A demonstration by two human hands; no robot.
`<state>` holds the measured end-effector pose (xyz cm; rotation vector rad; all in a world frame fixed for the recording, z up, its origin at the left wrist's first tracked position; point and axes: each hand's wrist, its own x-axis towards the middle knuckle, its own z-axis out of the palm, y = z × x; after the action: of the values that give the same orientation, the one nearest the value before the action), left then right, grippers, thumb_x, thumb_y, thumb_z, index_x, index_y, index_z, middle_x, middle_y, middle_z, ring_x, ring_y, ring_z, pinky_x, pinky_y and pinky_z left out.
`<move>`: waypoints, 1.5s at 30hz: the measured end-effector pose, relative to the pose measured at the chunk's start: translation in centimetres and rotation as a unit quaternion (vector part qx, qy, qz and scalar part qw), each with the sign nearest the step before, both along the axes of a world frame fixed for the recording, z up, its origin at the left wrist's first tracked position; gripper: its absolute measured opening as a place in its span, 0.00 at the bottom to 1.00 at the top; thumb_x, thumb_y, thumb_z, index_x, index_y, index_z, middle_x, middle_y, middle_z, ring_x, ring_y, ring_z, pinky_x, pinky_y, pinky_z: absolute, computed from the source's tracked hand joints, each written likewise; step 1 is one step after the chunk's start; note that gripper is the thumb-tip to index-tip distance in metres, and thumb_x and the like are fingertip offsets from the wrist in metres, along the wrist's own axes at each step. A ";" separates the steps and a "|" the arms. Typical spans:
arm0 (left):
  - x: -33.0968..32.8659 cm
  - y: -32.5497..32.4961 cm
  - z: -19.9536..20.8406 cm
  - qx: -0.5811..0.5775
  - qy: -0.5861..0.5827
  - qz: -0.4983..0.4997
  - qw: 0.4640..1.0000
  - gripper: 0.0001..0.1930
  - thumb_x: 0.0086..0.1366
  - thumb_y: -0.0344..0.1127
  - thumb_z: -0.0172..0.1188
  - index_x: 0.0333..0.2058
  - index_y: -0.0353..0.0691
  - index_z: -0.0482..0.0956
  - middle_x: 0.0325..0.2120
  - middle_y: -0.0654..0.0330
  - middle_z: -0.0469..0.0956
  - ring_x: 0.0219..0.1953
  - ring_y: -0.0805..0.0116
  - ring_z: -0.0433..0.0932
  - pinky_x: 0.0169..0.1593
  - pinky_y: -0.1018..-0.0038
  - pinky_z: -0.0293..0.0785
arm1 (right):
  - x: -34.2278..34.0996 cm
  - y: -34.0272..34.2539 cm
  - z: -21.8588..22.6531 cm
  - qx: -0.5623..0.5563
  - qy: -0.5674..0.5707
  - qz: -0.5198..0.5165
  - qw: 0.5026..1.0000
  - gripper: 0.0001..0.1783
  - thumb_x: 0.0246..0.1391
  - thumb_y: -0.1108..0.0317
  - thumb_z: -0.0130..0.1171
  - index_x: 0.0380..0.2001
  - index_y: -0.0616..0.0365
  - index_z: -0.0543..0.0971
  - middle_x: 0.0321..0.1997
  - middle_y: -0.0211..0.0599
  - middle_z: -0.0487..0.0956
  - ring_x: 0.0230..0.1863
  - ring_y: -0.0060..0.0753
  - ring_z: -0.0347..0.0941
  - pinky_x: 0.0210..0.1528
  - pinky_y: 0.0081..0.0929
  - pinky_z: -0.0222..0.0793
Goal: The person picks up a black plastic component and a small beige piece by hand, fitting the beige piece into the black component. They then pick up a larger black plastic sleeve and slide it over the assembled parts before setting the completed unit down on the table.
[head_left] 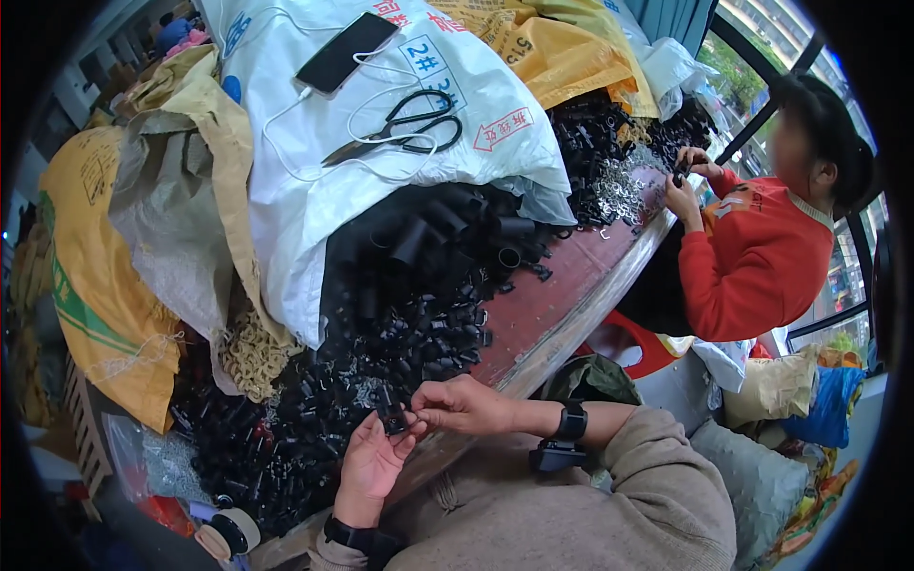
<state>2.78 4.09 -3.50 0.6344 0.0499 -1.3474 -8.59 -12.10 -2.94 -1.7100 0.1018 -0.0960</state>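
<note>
Close to the table's near edge, my left hand (369, 462) holds a small black plastic part (389, 411) upright between thumb and fingers. My right hand (468, 405) meets it from the right, thumb and forefinger pinched together beside the part. Whatever lies in that pinch is too small or hidden to name. Just beyond my hands spreads a heap of small black plastic pieces (428, 343), with larger black tube-shaped pieces (409, 243) behind it. Small clear or metallic bits (357, 392) lie among the pieces near my left fingers.
A white woven sack (295, 200) carries a phone (347, 53) and black-handled scissors (405, 128). Left stand a yellow sack (105, 257) and a sack spilling beige rings (255, 362). A flask (228, 533) sits lower left. Across right, a red-sleeved co-worker (752, 257) handles parts near silvery clips (624, 190).
</note>
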 end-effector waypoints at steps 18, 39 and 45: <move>-0.2 -0.2 -0.7 0.033 -0.020 -0.020 0.999 0.11 0.58 0.29 0.50 0.40 0.34 0.68 0.36 0.55 0.74 0.38 0.61 0.75 0.40 0.75 0.74 | 0.5 -0.4 -1.4 0.243 0.097 -0.005 0.965 0.07 0.55 0.66 0.45 0.29 0.58 0.66 0.35 0.30 0.68 0.32 0.16 0.62 0.34 0.16 0.61; -1.7 1.3 0.0 0.071 -0.042 -0.044 0.996 0.13 0.57 0.31 0.53 0.41 0.34 0.68 0.35 0.58 0.73 0.36 0.61 0.75 0.37 0.77 0.74 | 0.0 2.3 2.9 -0.366 -0.145 -0.038 0.919 0.07 0.39 0.75 0.54 0.25 0.57 0.67 0.41 0.41 0.65 0.40 0.40 0.62 0.42 0.32 0.54; -1.7 1.2 0.0 0.093 -0.069 -0.064 0.991 0.15 0.57 0.33 0.54 0.42 0.34 0.69 0.36 0.59 0.73 0.35 0.65 0.75 0.36 0.79 0.73 | 0.2 2.4 2.7 -0.385 -0.167 -0.018 0.908 0.08 0.38 0.77 0.55 0.25 0.58 0.68 0.40 0.41 0.66 0.39 0.39 0.62 0.41 0.33 0.55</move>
<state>1.07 5.26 -3.53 0.8989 0.0238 -1.4290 -8.39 -9.74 -0.26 -2.4507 -0.1881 -0.5107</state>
